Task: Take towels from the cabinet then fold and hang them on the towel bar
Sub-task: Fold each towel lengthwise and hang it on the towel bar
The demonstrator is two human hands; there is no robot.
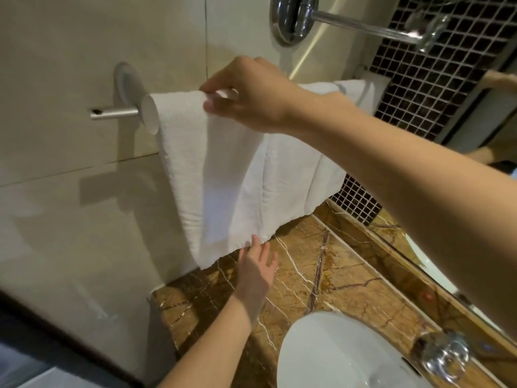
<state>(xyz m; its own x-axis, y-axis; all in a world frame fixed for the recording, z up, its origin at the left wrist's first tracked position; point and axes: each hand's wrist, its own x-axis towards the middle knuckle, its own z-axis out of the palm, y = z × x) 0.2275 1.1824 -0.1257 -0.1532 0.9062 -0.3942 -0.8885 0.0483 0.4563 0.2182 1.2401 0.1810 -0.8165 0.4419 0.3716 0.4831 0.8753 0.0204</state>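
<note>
The bar is almost wholly hidden under the towel, only its end cap and a short stub being seen; the towel is hung over it, against the wall. The white cloth farther right is perhaps a second towel; this cannot be told. The top fold is pinched between thumb and fingers of the right hand; part of the towel is covered by that forearm. The left hand is held at the lower hem, fingers straight and slightly apart, tips touching it or just short. A basin and tap are cut off below; both are set in a brown marble counter; dark mosaic is seen behind.
</note>
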